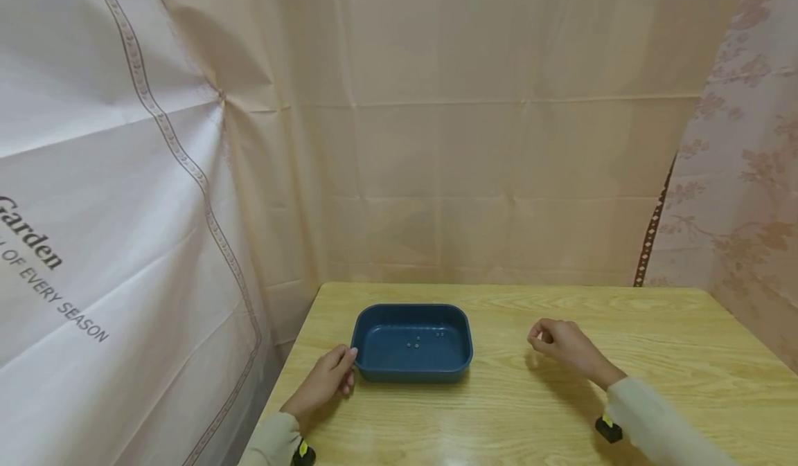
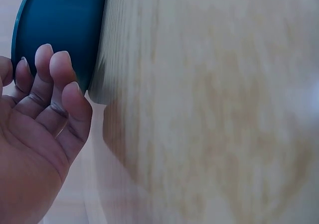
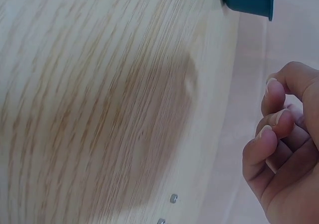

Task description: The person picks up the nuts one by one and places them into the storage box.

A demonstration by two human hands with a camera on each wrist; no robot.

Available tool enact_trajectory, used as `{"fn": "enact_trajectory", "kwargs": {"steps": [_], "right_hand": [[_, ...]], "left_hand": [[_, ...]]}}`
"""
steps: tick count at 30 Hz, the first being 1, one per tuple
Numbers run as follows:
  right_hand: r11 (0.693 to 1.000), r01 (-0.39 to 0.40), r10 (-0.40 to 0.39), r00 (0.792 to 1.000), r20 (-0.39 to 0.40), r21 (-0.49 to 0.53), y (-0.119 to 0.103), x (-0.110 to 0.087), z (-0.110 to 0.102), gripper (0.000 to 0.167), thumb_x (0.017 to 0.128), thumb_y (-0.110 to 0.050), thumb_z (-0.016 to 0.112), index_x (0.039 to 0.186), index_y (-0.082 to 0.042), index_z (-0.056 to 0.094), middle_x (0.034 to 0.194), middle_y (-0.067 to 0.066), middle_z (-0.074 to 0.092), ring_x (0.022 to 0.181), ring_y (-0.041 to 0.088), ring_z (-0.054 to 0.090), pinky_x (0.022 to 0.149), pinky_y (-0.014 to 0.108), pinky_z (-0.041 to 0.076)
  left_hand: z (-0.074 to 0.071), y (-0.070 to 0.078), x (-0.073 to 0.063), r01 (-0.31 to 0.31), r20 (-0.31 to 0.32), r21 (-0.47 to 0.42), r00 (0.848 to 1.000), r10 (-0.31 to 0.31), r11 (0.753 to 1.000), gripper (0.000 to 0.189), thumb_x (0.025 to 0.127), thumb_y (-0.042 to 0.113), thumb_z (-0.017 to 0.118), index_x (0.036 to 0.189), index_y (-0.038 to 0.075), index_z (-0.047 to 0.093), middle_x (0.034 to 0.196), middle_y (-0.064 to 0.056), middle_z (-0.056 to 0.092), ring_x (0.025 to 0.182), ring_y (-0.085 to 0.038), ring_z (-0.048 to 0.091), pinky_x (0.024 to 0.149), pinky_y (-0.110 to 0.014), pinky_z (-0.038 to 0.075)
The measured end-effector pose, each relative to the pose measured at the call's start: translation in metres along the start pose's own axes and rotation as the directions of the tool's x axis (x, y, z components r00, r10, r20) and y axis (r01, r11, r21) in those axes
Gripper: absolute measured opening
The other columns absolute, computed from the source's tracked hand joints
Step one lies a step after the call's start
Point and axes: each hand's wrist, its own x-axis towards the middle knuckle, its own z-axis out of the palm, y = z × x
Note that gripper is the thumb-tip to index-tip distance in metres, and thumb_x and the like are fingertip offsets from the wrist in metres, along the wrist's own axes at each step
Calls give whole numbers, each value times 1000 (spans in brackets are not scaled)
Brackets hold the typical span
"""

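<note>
A deep blue rectangular tray [image 1: 413, 376] stands on the wooden table, with several tiny metal nuts [image 1: 417, 345] scattered on its floor. My left hand [image 1: 327, 379] grips the tray's left end, thumb at the rim and the other fingers curled against the outer wall [image 2: 60, 25]. To the right of the tray, my right hand [image 1: 570, 347] hangs above the table. Its fingers [image 3: 261, 144] are bent, with thumb and forefinger close together; I cannot tell whether something small is between them. In the right wrist view, two metal nuts [image 3: 173, 198] lie on the tabletop.
The light wood table [image 1: 499, 417] carries the tray left of its middle. A beige cloth [image 1: 486, 175] hangs behind the far edge. Printed white cloth [image 1: 125, 244] hangs at the left, and flowered cloth [image 1: 748, 175] at the right.
</note>
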Motion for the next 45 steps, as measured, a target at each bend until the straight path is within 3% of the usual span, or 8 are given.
{"fn": "enact_trajectory", "kwargs": {"steps": [25, 45], "right_hand": [[998, 54, -55, 998, 43, 22, -13, 13, 9, 9, 102, -11, 65, 102, -3, 68, 71, 1, 60, 56, 3, 45, 52, 24, 44], [998, 50, -53, 997, 62, 41, -23, 21, 23, 7, 101, -13, 67, 100, -6, 68, 69, -2, 59, 55, 3, 44, 49, 23, 41]], "left_hand": [[-1, 0, 3, -27, 0, 9, 1000, 27, 1000, 45, 112, 40, 44, 97, -2, 52, 75, -8, 59, 59, -17, 55, 54, -26, 49], [-1, 0, 1, -1, 2, 30, 1000, 1, 1000, 49, 111, 45, 44, 95, 0, 52, 74, -7, 58, 60, -17, 55, 54, -25, 48]]}}
